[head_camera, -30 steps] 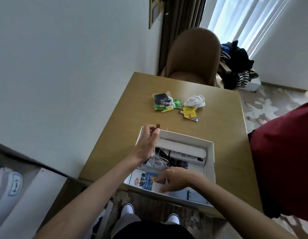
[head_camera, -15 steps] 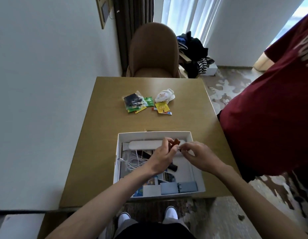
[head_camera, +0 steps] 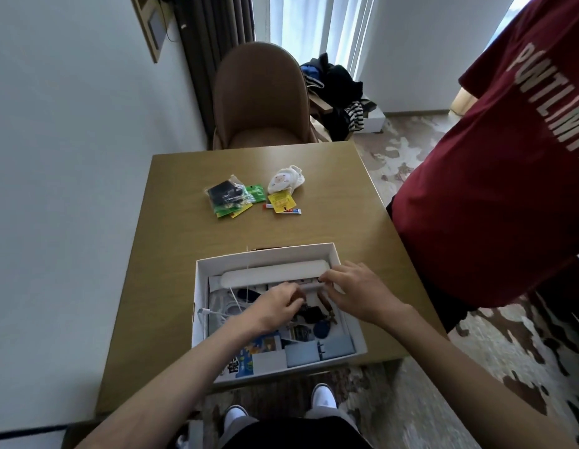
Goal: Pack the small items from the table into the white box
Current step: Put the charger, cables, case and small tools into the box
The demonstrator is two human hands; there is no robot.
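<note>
A shallow white box (head_camera: 202, 296) with no lid on it sits on the near half of a wooden table (head_camera: 184, 254), its near edge at the table's front edge. Inside it, a long white bar (head_camera: 272, 273) lies along the far wall. A coiled white cable (head_camera: 228, 307) is at the left, dark key-ring pieces (head_camera: 312, 314) and a blue tag (head_camera: 322, 328) are in the middle, and pale blue cards (head_camera: 314, 353) lie along the near side.

Both hands are down inside the box, close together but not touching. The left hand (head_camera: 275, 307) is palm down with its fingers curled over the middle. A small brown thing (head_camera: 298, 298) shows at its fingertips, but whether it is pinched cannot be told. The right hand (head_camera: 356, 293) is also palm down, fingers bent, and its tips meet the right end of the white bar; whether it grips anything cannot be told. Both bare forearms reach in from the bottom of the view and angle toward each other.

Farther back on the table, well apart from the box, is a small cluster of items: a clear bag (head_camera: 225, 194) with something black inside, a green packet (head_camera: 255, 192), a yellow packet (head_camera: 280, 200), a white cloth bundle (head_camera: 285, 181) and a small tube (head_camera: 293, 210).

A person in a dark red shirt (head_camera: 492, 189) stands at the table's right side, and a brown chair (head_camera: 259, 102) stands at its far end.
</note>
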